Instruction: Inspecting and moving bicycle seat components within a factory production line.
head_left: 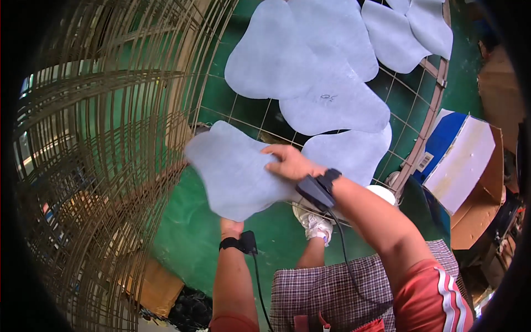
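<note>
Left hand (232, 226) under the grey sheet (232, 171) at six o'clock (grip hidden); right hand (294, 164), fingers parted, atop three o'clock; seemingly sheet-handling; next wants even support.

Handwriting (328, 97) marks one grey sheet (337, 115), and a barcode label (425, 161) the box (463, 163).

Bright, diffuse light here, and the pale sheets (276, 50) glow almost white! Soft sheen on the green floor (185, 213), darker shadow beneath the sheets, and out left the wire racks (138, 76) bow hard toward the black fisheye rim.
</note>
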`<act>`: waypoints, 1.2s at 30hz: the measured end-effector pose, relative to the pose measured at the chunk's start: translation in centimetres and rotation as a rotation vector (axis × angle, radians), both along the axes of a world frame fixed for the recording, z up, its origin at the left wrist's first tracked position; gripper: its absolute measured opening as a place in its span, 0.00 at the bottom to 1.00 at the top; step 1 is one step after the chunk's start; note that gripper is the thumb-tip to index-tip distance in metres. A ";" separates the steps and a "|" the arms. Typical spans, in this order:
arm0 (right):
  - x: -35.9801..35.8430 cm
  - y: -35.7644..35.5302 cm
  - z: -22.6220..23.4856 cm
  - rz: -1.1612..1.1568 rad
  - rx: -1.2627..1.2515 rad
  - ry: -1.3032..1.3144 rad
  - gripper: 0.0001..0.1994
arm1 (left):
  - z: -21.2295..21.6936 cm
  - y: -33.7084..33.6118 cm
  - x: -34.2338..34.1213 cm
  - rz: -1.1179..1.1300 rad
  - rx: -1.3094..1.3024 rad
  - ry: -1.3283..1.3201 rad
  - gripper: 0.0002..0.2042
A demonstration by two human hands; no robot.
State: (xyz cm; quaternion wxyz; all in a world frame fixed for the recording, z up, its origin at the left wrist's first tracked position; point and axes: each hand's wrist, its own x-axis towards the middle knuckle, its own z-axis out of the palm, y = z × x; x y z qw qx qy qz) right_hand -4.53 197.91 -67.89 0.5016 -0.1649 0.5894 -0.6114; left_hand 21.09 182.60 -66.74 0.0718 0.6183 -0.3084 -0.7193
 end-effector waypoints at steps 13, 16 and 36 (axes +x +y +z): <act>-7.7 -2.9 1.3 -0.316 0.381 1.206 0.20 | -0.7 0.8 -0.7 -0.138 -0.083 -0.150 0.25; -10.1 -4.7 -1.1 -0.106 0.507 1.593 0.17 | -1.1 1.9 -1.8 -0.051 -0.067 -0.046 0.28; 3.1 2.0 2.1 0.416 -0.158 1.147 0.14 | 0.2 2.0 -0.6 0.303 0.195 0.369 0.24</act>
